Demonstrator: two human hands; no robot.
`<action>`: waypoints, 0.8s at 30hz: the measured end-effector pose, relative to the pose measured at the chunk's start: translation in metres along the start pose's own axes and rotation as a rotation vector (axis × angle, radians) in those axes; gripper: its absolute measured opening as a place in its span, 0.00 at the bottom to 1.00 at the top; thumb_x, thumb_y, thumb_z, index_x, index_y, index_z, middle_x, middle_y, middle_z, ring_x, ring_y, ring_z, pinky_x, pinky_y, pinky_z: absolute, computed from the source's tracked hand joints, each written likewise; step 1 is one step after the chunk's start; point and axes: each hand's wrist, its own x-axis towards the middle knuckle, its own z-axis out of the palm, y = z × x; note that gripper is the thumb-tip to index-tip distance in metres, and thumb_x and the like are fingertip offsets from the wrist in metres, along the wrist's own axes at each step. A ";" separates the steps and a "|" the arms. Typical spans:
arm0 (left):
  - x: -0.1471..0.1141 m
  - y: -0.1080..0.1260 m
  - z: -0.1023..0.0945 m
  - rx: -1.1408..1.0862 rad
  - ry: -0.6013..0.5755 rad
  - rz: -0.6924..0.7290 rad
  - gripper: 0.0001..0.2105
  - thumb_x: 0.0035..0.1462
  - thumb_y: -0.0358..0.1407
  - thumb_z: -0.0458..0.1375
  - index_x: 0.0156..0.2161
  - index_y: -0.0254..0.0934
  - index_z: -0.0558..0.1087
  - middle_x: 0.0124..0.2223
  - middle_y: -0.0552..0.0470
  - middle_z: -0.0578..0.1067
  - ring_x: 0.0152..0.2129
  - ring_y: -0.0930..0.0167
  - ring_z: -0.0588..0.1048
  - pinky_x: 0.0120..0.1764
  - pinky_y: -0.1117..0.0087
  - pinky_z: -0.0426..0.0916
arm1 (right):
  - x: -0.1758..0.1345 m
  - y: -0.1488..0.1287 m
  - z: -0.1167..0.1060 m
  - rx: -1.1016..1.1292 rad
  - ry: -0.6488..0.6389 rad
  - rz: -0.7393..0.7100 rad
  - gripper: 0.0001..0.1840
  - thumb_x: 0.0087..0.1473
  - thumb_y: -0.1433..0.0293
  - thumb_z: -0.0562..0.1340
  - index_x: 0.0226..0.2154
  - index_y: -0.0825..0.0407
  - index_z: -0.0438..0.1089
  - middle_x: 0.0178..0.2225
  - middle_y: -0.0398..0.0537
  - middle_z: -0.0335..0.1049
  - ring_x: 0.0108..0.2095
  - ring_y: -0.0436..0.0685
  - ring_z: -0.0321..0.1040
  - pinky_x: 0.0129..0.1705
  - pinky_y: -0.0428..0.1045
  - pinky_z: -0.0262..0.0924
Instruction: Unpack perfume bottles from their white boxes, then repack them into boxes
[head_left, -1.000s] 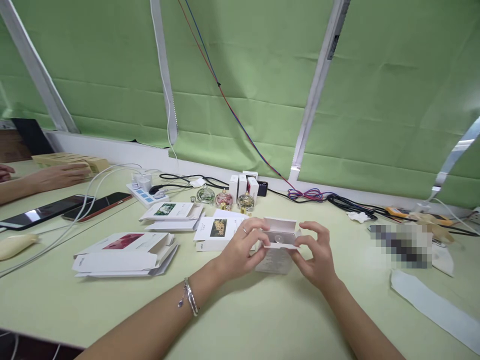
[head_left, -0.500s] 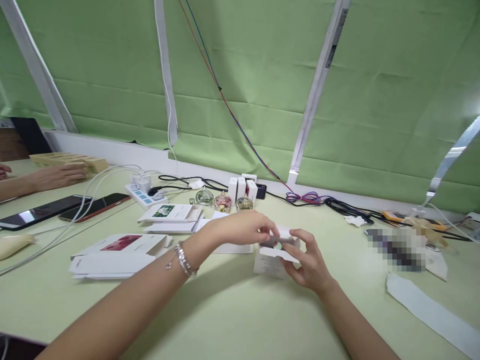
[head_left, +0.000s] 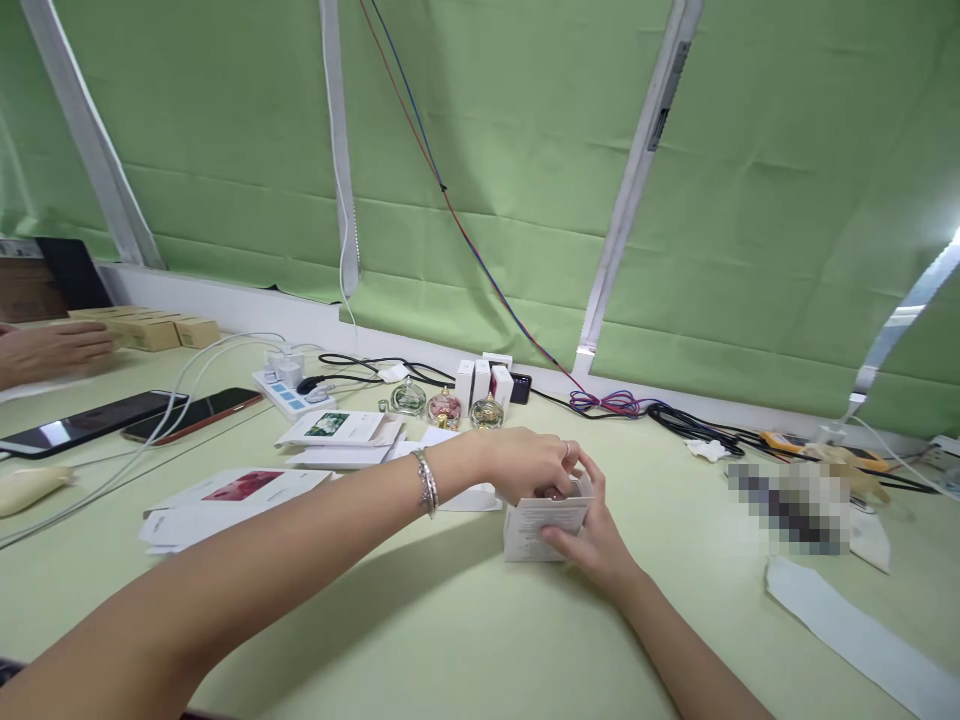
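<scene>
In the head view, the small white box (head_left: 525,535) stands on the counter (head_left: 442,630), near the front middle, with its top open. The right hand (head_left: 598,538) holds the box, its thumb flat on the front. The left hand (head_left: 531,465) dips its fingers into the top; I can't tell if they grip anything. Behind are three round bottles: green (head_left: 407,398), pink (head_left: 444,408) and gold (head_left: 487,413). Flat white cartons (head_left: 244,487) lie to the left.
</scene>
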 end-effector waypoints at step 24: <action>-0.075 0.028 -0.012 -0.669 0.072 -0.366 0.13 0.47 0.28 0.56 0.40 0.40 0.69 0.31 0.56 0.75 0.29 0.73 0.75 0.28 0.77 0.67 | 0.011 0.024 -0.017 -0.120 0.307 0.258 0.51 0.47 0.62 0.61 0.60 0.50 0.25 0.49 0.59 0.64 0.44 0.62 0.68 0.46 0.60 0.60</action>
